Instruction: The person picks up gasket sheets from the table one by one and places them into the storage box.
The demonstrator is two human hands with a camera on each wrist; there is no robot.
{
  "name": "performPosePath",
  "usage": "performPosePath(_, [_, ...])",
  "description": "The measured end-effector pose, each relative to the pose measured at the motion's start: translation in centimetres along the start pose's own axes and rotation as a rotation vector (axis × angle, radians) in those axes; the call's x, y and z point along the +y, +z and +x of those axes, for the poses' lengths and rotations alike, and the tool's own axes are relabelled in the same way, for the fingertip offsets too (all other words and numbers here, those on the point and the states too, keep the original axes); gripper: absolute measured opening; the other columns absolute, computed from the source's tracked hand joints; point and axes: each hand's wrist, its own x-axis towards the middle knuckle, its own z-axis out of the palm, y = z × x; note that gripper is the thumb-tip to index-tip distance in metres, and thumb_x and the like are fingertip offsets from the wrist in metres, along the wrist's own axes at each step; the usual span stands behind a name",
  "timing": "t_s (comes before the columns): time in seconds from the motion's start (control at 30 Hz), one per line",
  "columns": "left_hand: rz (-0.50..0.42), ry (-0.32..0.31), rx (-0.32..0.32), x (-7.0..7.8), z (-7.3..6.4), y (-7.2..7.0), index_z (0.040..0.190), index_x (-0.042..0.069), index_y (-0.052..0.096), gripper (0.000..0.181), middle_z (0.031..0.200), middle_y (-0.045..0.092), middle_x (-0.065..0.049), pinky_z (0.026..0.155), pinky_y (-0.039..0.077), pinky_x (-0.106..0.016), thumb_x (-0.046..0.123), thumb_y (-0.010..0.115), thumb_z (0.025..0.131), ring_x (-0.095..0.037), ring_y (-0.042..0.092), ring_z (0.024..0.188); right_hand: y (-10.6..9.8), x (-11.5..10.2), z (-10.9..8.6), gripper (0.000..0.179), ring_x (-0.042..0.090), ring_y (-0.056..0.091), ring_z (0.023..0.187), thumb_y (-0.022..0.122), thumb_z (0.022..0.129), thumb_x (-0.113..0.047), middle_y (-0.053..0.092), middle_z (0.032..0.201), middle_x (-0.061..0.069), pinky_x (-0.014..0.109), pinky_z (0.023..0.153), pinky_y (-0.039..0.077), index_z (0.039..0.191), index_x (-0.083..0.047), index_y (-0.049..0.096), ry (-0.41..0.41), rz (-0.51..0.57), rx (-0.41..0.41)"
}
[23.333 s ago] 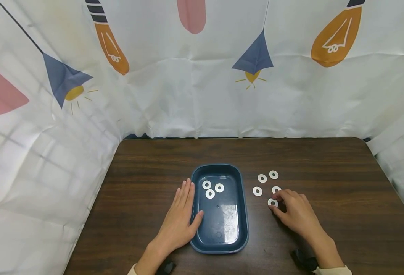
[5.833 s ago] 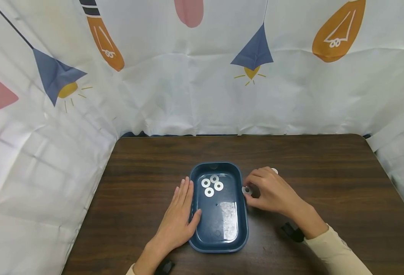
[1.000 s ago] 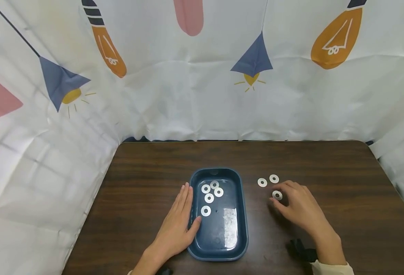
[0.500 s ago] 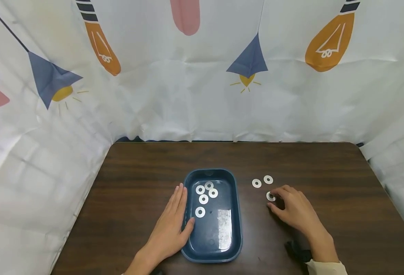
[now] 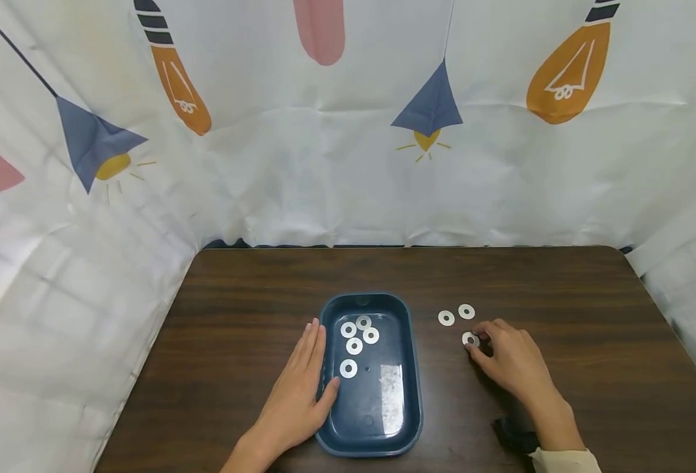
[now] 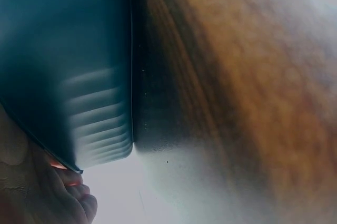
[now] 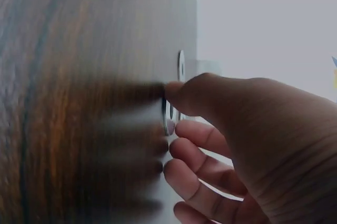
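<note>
My left hand [image 5: 294, 394] lies with straight fingers along the left side of a blue tray [image 5: 409, 394], its thumb over the rim. Inside the tray are several flat white washers [image 5: 348, 368]. To the tray's right, my right hand [image 5: 513, 364] has thumb and index finger at opposite edges of a washer [image 5: 466, 339] on the table, pinching it. Two more washers, one nearer the tray [image 5: 446, 318] and one farther back [image 5: 466, 311], lie just beyond. In the right wrist view the pinched washer [image 7: 167, 121] shows edge-on between thumb and index fingertip.
The dark wood-grain table [image 5: 265, 295] carries the tray and washers. Behind it hangs a white curtain [image 5: 336, 177] printed with lamps and bulbs. A dark strap piece [image 5: 513, 437] sits at the right wrist.
Since the oldest frame, the tray has gone from three washers to several, and fewer lie on the table. Over the last second, the right thumb and index finger have closed onto a washer.
</note>
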Motion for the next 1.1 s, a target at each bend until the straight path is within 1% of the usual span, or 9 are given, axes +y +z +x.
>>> performPosePath(0.17, [0.014, -0.006, -0.006, -0.2, -0.3, -0.1, 0.17, 0.008, 0.018, 0.091, 0.181, 0.011, -0.009, 0.13, 0.031, -0.058, 0.037, 0.068, 0.1, -0.03, 0.014, 0.168, 0.2, -0.7, 0.2, 0.019, 0.022, 0.075, 0.078, 0.086, 0.087, -0.02, 0.077, 0.093, 0.01, 0.046, 0.07, 0.061, 0.098, -0.006, 0.079, -0.005, 0.005, 0.004])
performPosePath(0.3, [0.02, 0.005, 0.011, -0.2, -0.2, -0.1, 0.17, 0.007, 0.019, 0.091, 0.181, 0.011, -0.008, 0.129, 0.033, -0.058, 0.036, 0.069, 0.099, -0.032, 0.017, 0.168, 0.2, -0.8, 0.3, 0.02, 0.023, 0.073, 0.077, 0.085, 0.086, -0.02, 0.076, 0.09, 0.01, 0.048, 0.073, 0.06, 0.096, -0.004, 0.079, -0.018, -0.013, 0.0])
performPosePath(0.4, [0.014, 0.014, 0.007, -0.2, 0.0, -0.2, 0.17, 0.008, 0.017, 0.091, 0.181, 0.006, -0.005, 0.129, 0.032, -0.059, 0.037, 0.068, 0.1, -0.033, 0.017, 0.167, 0.1, -0.7, 0.4, 0.02, 0.023, 0.07, 0.074, 0.086, 0.085, -0.019, 0.074, 0.087, 0.009, 0.049, 0.073, 0.058, 0.094, -0.003, 0.078, -0.032, -0.04, 0.013])
performPosePath(0.6, [-0.001, -0.013, -0.029, -0.1, -0.1, -0.2, 0.171, 0.01, 0.015, 0.089, 0.181, 0.007, -0.006, 0.131, 0.03, -0.057, 0.039, 0.065, 0.102, -0.03, 0.013, 0.168, 0.0, -0.8, 0.4, 0.022, 0.023, 0.067, 0.073, 0.086, 0.084, -0.02, 0.074, 0.086, 0.009, 0.052, 0.075, 0.056, 0.095, -0.002, 0.077, -0.034, -0.081, 0.007])
performPosePath(0.67, [-0.005, -0.024, -0.042, -0.1, -0.1, -0.3, 0.171, 0.011, 0.014, 0.089, 0.182, 0.005, -0.004, 0.131, 0.029, -0.056, 0.039, 0.064, 0.103, -0.027, 0.009, 0.169, -0.1, -1.0, 0.4, 0.022, 0.024, 0.067, 0.072, 0.085, 0.084, -0.019, 0.074, 0.086, 0.01, 0.052, 0.075, 0.056, 0.095, -0.002, 0.077, -0.028, -0.089, 0.007])
performPosePath(0.77, [-0.007, -0.03, -0.048, 0.0, -0.1, -0.3, 0.171, 0.012, 0.013, 0.089, 0.182, 0.0, 0.0, 0.132, 0.028, -0.055, 0.04, 0.063, 0.104, -0.025, 0.008, 0.169, -0.1, -1.2, 0.4, 0.022, 0.025, 0.066, 0.069, 0.085, 0.084, -0.019, 0.074, 0.086, 0.011, 0.05, 0.07, 0.057, 0.095, -0.001, 0.076, -0.017, -0.102, 0.011])
performPosePath(0.83, [-0.008, -0.035, -0.052, 0.0, 0.0, -0.3, 0.171, 0.012, 0.013, 0.088, 0.181, -0.002, 0.003, 0.132, 0.027, -0.055, 0.039, 0.063, 0.104, -0.025, 0.007, 0.169, -0.1, -1.4, 0.5, 0.021, 0.022, 0.061, 0.064, 0.084, 0.084, -0.02, 0.073, 0.082, 0.009, 0.045, 0.061, 0.054, 0.093, -0.003, 0.077, 0.012, -0.105, -0.003])
performPosePath(1.0, [-0.004, -0.038, -0.049, 0.0, -0.1, -0.3, 0.171, 0.011, 0.014, 0.089, 0.182, 0.001, -0.001, 0.131, 0.028, -0.056, 0.04, 0.063, 0.103, -0.028, 0.01, 0.169, -0.5, -1.9, 0.8, 0.016, 0.019, 0.053, 0.054, 0.08, 0.082, -0.024, 0.071, 0.073, 0.004, 0.037, 0.049, 0.041, 0.086, -0.009, 0.076, 0.107, -0.101, -0.068])
performPosePath(1.1, [-0.003, -0.03, -0.043, 0.0, 0.0, -0.2, 0.171, 0.01, 0.015, 0.088, 0.182, 0.006, -0.005, 0.131, 0.029, -0.057, 0.04, 0.063, 0.103, -0.029, 0.011, 0.169, -0.7, -2.2, 1.0, 0.017, 0.02, 0.053, 0.054, 0.078, 0.08, -0.024, 0.072, 0.073, 0.005, 0.038, 0.048, 0.041, 0.085, -0.009, 0.076, 0.14, -0.091, -0.098])
